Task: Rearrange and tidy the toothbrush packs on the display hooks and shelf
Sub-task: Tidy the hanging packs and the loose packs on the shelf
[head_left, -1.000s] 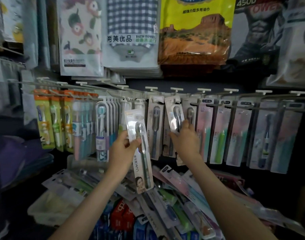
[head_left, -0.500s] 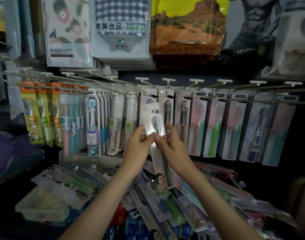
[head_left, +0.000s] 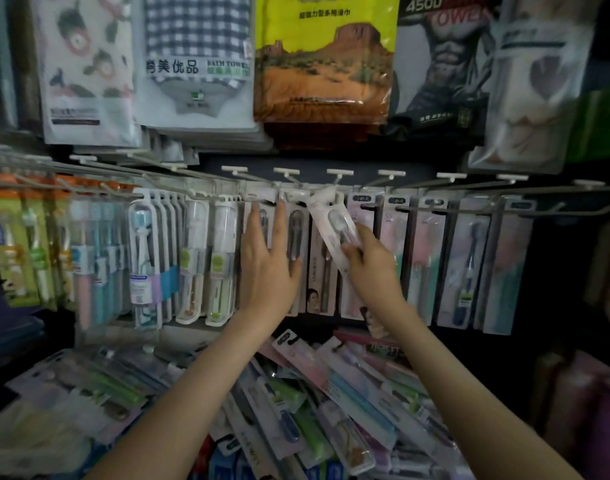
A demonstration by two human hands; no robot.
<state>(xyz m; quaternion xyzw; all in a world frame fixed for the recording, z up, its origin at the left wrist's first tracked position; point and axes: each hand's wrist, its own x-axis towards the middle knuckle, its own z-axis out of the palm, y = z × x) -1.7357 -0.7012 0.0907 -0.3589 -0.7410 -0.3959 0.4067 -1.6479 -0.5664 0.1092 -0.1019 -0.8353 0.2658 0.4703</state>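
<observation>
Closest in: a messy heap of loose toothbrush packs (head_left: 331, 410) down low, lying every which way and overlapping, green, blue and pink all mixed. Two bare forearms (head_left: 192, 393) reaching up over that heap.

Left hand (head_left: 267, 268): flat and open, fingers straight, laid against the fronts of the hanging packs (head_left: 296, 244) with the dark brushes. Not gripping anything.

Right hand (head_left: 374, 268): wrapped round one clear-fronted toothbrush pack (head_left: 333, 226), thumb on the front. Holding it tilted, top end leaning up and left toward the wire hooks (head_left: 340, 172), bottom end poking out below the wrist. Can't tell about the hang hole, on a hook or only beside one. So: held pack just in front of the hung row, just right of the left fingertips (head_left: 281, 209).

Behind the hands, more of the same row, all hanging upright: pink-and-mint packs (head_left: 424, 254) off to the right, white-cased ones (head_left: 220, 258) to the left, orange-and-green packs (head_left: 16, 244) way over at the left edge.

Farthest back, up top: bagged towels. Checked bath towel (head_left: 196, 46) in the middle, floral bag (head_left: 85, 64) left of it, yellow bag (head_left: 324, 64) with a desert picture right of it.
</observation>
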